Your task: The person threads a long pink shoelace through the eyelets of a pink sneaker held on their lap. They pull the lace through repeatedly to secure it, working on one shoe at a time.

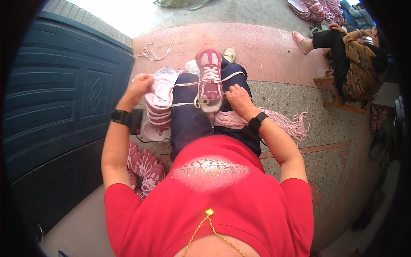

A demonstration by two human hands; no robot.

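Head view: pink-and-white sneaker [209, 79] sits on the person's lap, on the dark blue trousers [190, 122], toe pointing to 12 o'clock, heel toward the body. Long axis runs 12 to 6. A pale pink lace [182, 83] is threaded through it and stretched sideways, both ends pulled out across the shoe.

Right hand [238, 99] rests at roughly 4 o'clock from the sneaker, touching its heel side, fingers curled together and pinched on the lace near the shoe. Left hand [140, 86] is out at 9 o'clock, well apart from the sneaker, fingers closed on the far end of the lace, pulling it taut. Right hand is clearly the nearer one; the lace line runs 9 to 3, crossing the shoe's axis.

Both wrists carry black bands. Between left hand and sneaker, a stack of pink-and-white shoes [159, 100] just beside the left thigh. More pink shoes [143, 169] on the floor at 7 o'clock. Bundle of pink laces [282, 121] lies under and past the right forearm at 4 o'clock. Loose lace [150, 52] on the floor at 11 o'clock. Blue panelled door [64, 98] at 9 o'clock. Another person [353, 60] sits on a low wooden stool at 2 o'clock, more shoes beyond.
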